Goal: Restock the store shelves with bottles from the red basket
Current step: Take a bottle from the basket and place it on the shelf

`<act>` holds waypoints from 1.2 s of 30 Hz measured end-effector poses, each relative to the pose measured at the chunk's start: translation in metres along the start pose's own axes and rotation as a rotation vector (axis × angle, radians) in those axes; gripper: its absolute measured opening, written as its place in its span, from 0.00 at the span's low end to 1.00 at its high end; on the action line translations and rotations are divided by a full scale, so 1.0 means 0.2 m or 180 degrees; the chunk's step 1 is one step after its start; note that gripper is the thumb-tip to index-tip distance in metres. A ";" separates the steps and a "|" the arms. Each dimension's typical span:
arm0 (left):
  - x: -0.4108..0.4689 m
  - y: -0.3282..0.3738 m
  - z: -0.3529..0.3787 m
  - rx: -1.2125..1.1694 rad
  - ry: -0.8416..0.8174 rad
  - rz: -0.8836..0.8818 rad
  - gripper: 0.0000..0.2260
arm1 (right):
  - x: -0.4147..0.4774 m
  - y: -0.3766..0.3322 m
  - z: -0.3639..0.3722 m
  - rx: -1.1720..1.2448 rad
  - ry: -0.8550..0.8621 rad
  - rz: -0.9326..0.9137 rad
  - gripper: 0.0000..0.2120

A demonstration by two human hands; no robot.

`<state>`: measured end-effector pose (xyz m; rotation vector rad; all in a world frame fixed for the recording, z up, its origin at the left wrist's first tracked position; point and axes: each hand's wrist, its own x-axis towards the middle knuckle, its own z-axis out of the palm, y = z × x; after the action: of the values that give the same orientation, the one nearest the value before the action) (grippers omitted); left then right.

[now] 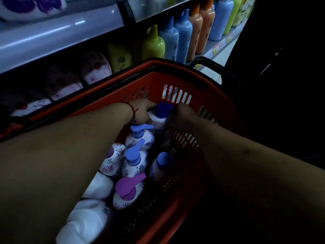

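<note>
The red basket (218, 103) fills the middle of the head view and holds several white floral pump bottles. One white bottle with a dark blue pump (161, 115) stands at the basket's far end. My left hand (140, 111) grips its left side and my right hand (182, 117) grips its right side. Closer to me in the basket stand two bottles with light blue pumps (136, 131) and one with a purple pump (128, 187). My left forearm covers several white bottles lying on the basket's left side.
A shelf (52, 37) runs along the left, with white floral bottles (95, 67) lying below it. Yellow, blue and orange bottles (182, 36) stand in a row on the shelf beyond the basket. The basket's black handle (209, 63) lies at its far rim. The right side is dark.
</note>
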<state>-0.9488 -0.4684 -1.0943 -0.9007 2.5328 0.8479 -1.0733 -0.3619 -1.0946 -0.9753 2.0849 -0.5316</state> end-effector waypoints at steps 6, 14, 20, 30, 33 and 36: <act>-0.10 -0.02 -0.07 -0.0544 0.0510 0.0278 0.24 | -0.01 0.02 -0.10 0.0272 0.0082 -0.0706 0.29; -0.51 0.12 -0.39 -0.1157 0.1441 0.0759 0.24 | -0.31 -0.25 -0.33 0.1541 0.0287 -0.1397 0.25; -1.12 0.35 -0.67 -0.2034 0.2104 0.0810 0.16 | -0.81 -0.65 -0.38 0.2770 0.0104 -0.1874 0.19; -1.95 0.32 -0.44 -0.4025 0.2689 0.0811 0.34 | -1.51 -0.99 -0.05 0.3651 -0.0185 -0.2008 0.18; -2.13 0.18 -0.20 -0.3924 0.2015 0.0492 0.35 | -1.59 -1.02 0.12 0.3988 -0.0523 -0.1697 0.20; -2.29 0.09 -0.02 -0.3807 0.1530 0.0454 0.23 | -1.65 -1.07 0.27 0.4104 -0.0625 -0.1518 0.20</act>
<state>-0.6175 -0.2469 -0.8673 -1.3301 2.2839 2.5599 -0.7930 -0.2406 -0.8415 -0.6304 0.9136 -1.6447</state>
